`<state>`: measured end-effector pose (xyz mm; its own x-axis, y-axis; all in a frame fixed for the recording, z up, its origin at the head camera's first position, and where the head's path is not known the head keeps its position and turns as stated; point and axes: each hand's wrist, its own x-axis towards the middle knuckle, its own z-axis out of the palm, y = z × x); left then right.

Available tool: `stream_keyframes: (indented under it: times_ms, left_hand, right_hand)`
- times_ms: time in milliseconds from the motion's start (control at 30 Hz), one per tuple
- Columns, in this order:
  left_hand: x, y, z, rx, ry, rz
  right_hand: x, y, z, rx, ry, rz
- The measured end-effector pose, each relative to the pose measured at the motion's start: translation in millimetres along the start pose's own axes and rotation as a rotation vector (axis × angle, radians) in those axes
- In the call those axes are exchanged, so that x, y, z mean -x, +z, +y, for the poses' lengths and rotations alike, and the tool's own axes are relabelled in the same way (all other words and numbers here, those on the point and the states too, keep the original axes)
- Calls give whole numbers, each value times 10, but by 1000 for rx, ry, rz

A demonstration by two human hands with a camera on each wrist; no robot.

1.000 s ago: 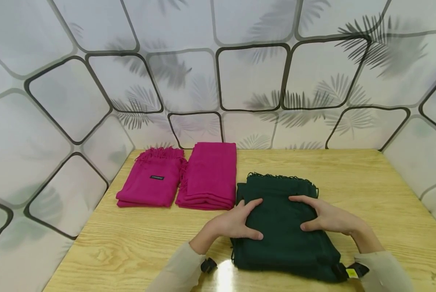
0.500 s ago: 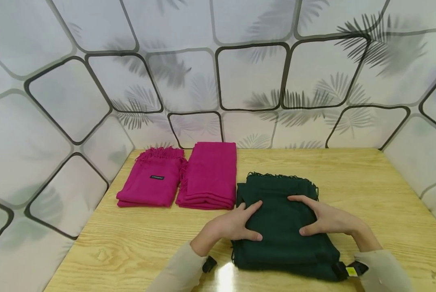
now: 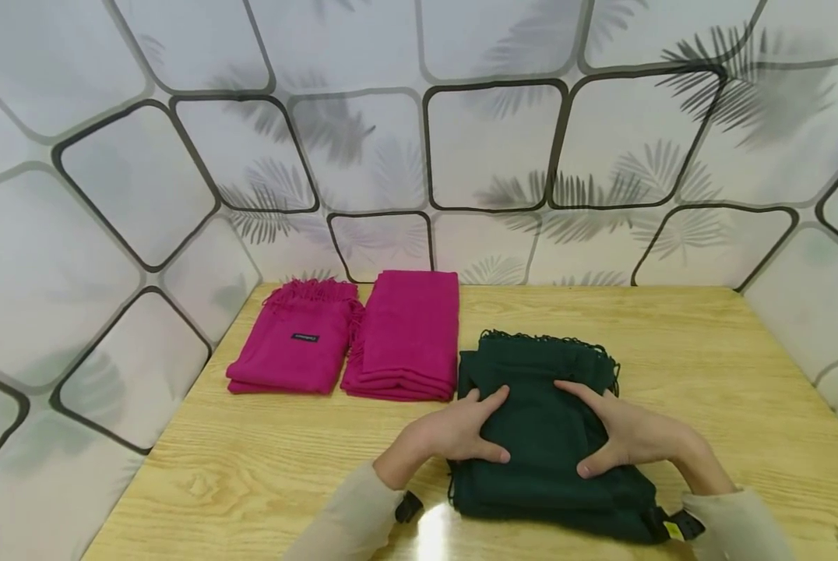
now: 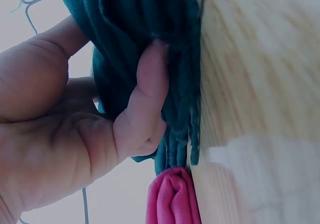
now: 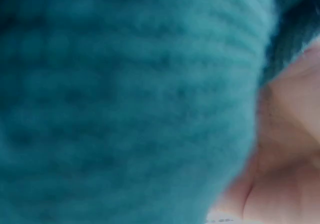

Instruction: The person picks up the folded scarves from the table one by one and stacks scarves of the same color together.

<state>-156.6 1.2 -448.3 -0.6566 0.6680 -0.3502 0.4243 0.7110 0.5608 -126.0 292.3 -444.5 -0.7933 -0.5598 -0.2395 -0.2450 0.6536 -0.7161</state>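
Here's the left hand (image 3: pixel 461 431), spread wide on the folded dark-green fringed cloth (image 3: pixel 538 425), near side, just right of the folded magenta cloth (image 3: pixel 408 335). It has barely moved. The right hand (image 3: pixel 636 436), on the cloth's right, is also wide, its thumb now nearer: a small smoothing adjustment, I'd judge, the cloth staying put.

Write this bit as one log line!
left hand: touching green cloth; right hand: touching green cloth; labelled pink cloth: folded; other pink cloth: folded
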Motion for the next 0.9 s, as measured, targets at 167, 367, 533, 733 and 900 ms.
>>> stream_keyframes:
  times_ms: [167, 367, 533, 733, 900]
  left_hand:
    - [-40, -3, 29, -23, 11, -2]
    - [-90, -23, 28, -15, 17, 7]
    - [-122, -29, 38, -16, 16, 18]
    - [-140, -25, 55, -16, 17, 21]
    - [-149, -10, 48, -27, 23, 32]
  right_hand:
    - [-6, 15, 26, -11, 9, 8]
    - [-14, 2, 75, -14, 8, 30]
    - [-13, -15, 124, -8, -3, 45]
    - [5, -38, 151, -12, -32, 40]
    - [11, -33, 149, -12, -42, 32]
